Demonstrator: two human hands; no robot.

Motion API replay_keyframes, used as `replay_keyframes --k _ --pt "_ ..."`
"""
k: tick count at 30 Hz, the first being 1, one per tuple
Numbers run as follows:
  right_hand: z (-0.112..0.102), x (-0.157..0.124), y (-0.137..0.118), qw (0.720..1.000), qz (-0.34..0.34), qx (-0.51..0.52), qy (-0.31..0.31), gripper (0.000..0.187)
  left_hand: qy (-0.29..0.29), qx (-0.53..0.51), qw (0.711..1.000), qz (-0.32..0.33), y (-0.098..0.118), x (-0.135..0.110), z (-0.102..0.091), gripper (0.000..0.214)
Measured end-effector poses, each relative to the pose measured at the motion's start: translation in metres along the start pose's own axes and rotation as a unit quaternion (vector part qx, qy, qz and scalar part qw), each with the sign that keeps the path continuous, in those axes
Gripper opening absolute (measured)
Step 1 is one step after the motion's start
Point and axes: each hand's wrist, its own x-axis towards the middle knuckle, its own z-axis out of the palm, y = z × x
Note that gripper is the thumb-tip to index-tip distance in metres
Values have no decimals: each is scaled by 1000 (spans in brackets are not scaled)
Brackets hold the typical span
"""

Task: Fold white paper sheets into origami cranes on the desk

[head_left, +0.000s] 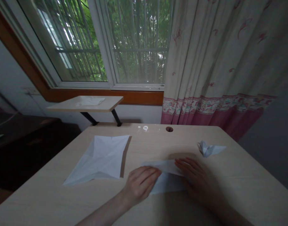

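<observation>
A sheet of white paper [168, 182] lies near the front of the desk, its far part folded over toward me. My left hand [144, 180] grips the left side of the fold, fingers curled together on the paper. On the right side my right hand [193, 174] holds the folded flap, fingers close together and the thumb hidden. To the left rests a creased square of paper [106, 160] with its edges lifted a little. A small folded paper figure [209, 148], with a pointed end toward the right, sits beyond my right hand.
A small raised shelf [106, 106] on black supports stands at the desk's back left, with white paper [91, 100] on it. A round hole [169, 129] is near the back edge of the desk [144, 141]. A curtain [212, 78] hangs behind at right, beside the window [139, 44].
</observation>
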Motion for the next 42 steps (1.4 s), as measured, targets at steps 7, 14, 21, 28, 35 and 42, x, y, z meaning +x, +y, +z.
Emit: replay_keyframes --k 7,14,21,28,35,42 --pt "-12 2 -5 992 -13 -36 117 59 49 -89 995 -22 3 -5 4 34" --pt "-18 4 -16 967 -23 -71 245 31 133 -108 978 -123 7 -3 3 38" --pt "-8 3 -18 976 -45 -97 192 29 128 -116 961 -217 1 2 7 30" --pt "6 5 -17 996 -33 -71 -38 39 69 -29 974 -215 -2 -2 11 32" --pt "8 2 -19 988 -15 -33 -153 42 -14 62 979 -192 -3 -1 15 37" --pt "11 3 -18 987 -20 -25 -156 36 -161 7 970 -184 -9 -11 25 32"
